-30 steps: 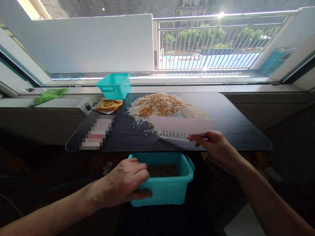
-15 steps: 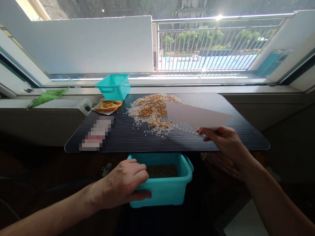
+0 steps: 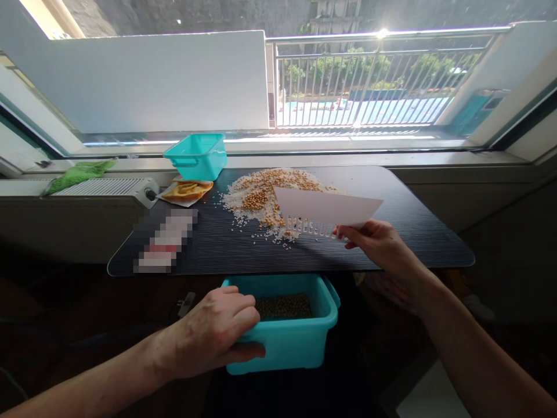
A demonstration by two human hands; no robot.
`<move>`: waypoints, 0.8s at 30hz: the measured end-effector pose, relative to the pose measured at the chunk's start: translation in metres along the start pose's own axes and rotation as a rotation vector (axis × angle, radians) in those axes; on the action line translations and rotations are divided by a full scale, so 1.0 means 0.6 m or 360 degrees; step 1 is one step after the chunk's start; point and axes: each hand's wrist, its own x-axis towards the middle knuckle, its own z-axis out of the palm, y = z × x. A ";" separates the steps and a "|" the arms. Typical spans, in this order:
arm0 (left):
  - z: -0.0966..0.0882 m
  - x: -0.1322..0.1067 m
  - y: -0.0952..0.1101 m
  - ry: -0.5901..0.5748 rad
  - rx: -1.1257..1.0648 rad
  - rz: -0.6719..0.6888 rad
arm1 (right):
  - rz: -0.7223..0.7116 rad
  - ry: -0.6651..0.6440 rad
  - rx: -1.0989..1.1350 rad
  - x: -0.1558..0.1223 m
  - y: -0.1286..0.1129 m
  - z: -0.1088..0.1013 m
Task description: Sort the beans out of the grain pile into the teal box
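Observation:
My left hand [image 3: 228, 328] is closed over the near left rim of a turquoise plastic bin [image 3: 287, 342], held below the table's front edge. Small dark beans or grains [image 3: 285, 306] cover the bin's floor. Between the thumb and fingers of my right hand [image 3: 369, 238] is a white sheet with a row of slots [image 3: 326, 206] along its lower edge. The slotted edge is at the near right side of a spread pile of white rice-like grains [image 3: 237, 200] and round yellow beans [image 3: 256, 200]. The sheet hides part of the pile.
The dark table [image 3: 226, 252] stands against the window sill. At its back left are another turquoise bin [image 3: 195, 159] and a flat golden-brown food item on paper [image 3: 189, 190]. A blurred-out item [image 3: 167, 241] lies at the left. A green cloth [image 3: 80, 174] rests on the radiator [image 3: 108, 188].
My right hand has moved left with the slotted sheet, bringing it further over the pile. My left hand still grips the bin. The view has shifted slightly.

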 end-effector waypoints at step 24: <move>0.005 -0.004 -0.003 -0.0012 0.0019 0.0003 | 0.0028 -0.0155 0.0044 -0.025 0.001 0.006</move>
